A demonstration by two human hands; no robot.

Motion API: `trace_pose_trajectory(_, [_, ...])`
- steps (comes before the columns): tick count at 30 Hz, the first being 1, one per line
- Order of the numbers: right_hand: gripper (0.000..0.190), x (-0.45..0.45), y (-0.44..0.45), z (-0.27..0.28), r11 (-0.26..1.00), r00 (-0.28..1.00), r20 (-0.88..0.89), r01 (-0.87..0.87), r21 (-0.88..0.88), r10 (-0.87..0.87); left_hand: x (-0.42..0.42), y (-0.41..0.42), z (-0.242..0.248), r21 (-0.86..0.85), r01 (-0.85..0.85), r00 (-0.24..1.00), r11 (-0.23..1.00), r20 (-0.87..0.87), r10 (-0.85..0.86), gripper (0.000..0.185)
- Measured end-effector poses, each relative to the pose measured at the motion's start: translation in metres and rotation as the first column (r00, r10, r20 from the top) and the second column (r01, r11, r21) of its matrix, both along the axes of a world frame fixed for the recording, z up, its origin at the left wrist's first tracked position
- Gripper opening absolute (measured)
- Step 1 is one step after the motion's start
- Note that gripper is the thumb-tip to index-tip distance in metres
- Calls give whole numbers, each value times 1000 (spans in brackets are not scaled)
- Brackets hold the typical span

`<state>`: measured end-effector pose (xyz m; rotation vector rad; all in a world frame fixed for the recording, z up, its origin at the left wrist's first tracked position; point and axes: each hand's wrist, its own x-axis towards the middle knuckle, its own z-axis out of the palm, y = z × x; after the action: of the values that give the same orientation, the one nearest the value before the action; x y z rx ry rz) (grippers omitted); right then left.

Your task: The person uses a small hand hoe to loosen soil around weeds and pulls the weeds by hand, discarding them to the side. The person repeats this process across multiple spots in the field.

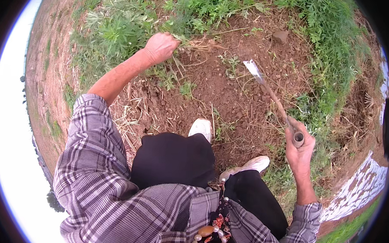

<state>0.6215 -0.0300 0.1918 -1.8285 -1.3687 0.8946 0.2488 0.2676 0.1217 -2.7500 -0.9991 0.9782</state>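
My left hand (pixel 161 47) is closed in a fist around weed stems (pixel 197 44). Pale stems and tangled roots stick out to the right of the fist, above the bare soil; leafy green growth lies behind and left of it. In my right hand (pixel 299 151) is a short-handled weeding tool (pixel 275 98), gripped near its hollow, tube-like end. Its bright metal blade (pixel 253 68) points up and left over the reddish-brown soil (pixel 212 83). A small leafy weed (pixel 231 65) grows just left of the blade. Whether the blade touches the ground cannot be told.
Dense weeds (pixel 332 46) border the soil at the top and right. A stone (pixel 280 36) lies beyond the blade. Dry straw (pixel 127 114) is scattered at left. My two white shoes (pixel 201 128) stand on the soil. White sheeting (pixel 356 188) covers ground at lower right.
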Motion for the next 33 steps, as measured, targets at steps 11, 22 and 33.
trace_pose_trajectory(11, [25,-93,33,-79,953,948,-117,287,-92,-297,113,80,-101,36,277,919,960,282,-276,47])
trace_pose_trajectory(22, [21,-116,153,-126,969,962,123,246,6,-245,116,80,-119,-225,-196,882,954,385,272,25])
trace_pose_trajectory(33, [23,-158,196,-109,987,975,206,111,-120,-85,121,84,-91,-229,-314,844,921,376,382,32])
